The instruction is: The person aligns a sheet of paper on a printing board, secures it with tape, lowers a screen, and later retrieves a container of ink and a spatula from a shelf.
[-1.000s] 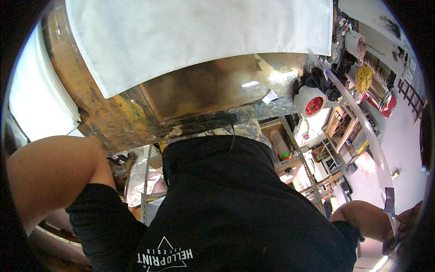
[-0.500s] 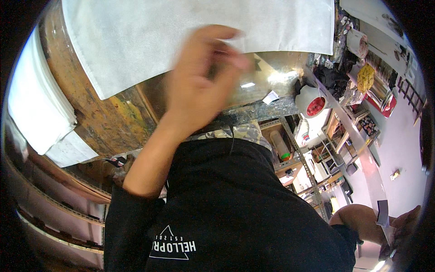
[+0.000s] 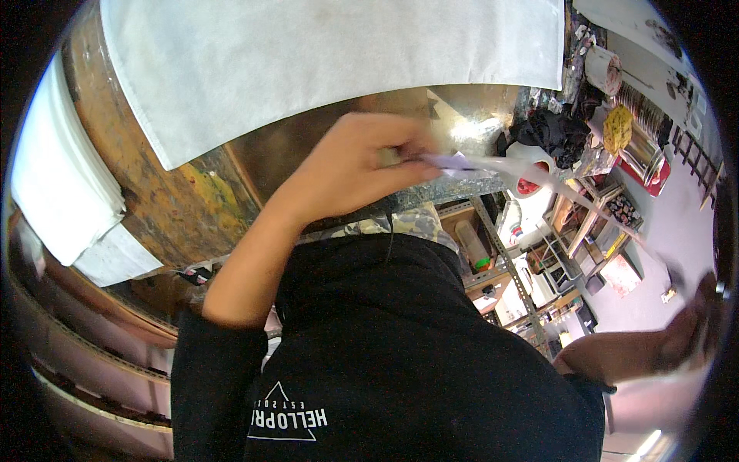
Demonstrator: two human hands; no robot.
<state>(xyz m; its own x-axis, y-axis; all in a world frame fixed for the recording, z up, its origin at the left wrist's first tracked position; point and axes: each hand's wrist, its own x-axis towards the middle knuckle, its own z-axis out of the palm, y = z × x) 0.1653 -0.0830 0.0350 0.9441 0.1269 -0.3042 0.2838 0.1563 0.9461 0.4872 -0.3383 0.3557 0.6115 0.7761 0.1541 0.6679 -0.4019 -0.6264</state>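
My left hand (image 3: pixel 362 158) reaches in over the near edge of the worktable, thumb and fingers pinched together. Between the fingertips is a small pale paper slip (image 3: pixel 456 162). From the slip a long translucent strip (image 3: pixel 571 189) stretches toward the right, passing in front of a white roll with a red core (image 3: pixel 533 175). My right hand (image 3: pixel 687 335) is raised at the far right, dark and blurred, so its fingers do not show clearly. Whether the strip's far end reaches it, I cannot tell. A large white cloth (image 3: pixel 339 54) lies on the table beyond my left hand.
Folded white fabric (image 3: pixel 65 169) is stacked at the table's left. Along the right side are black cloth (image 3: pixel 554 135), a yellow sponge-like piece (image 3: pixel 618 129) and a paint-stained tub (image 3: pixel 603 69). A metal-framed shelf (image 3: pixel 504 266) stands below the table edge.
My left hand has come down and to the right off the white cloth and pinched the slip from the table edge. The strip has swung up toward it. My right hand has risen slightly.
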